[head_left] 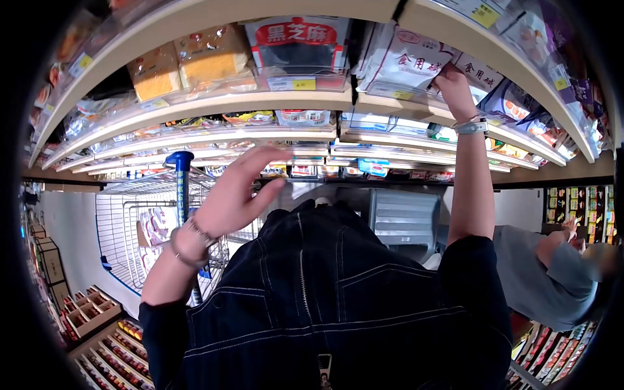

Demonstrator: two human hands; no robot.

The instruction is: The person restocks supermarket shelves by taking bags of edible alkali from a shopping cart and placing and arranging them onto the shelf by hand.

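My right hand (453, 88) reaches up to a shelf, its fingers curled at the right edge of a white bag of edible alkali (403, 57). Another such bag (480, 73) stands just right of it; the fingertips are partly hidden between the two. My left hand (235, 192) hangs in the air at chest height, thumb and fingers apart, holding nothing. Close to it is the blue-topped handle (181, 185) of a wire shopping cart (120, 224). White packs (156, 227) lie in the cart.
A black sesame pack (300, 45) and yellow-brown packs (211, 55) share the shelf, behind a clear lip with price tags. More stocked shelves run below. A grey plastic step or bin (404, 218) stands near my body. Another person in grey (546, 279) is at the right.
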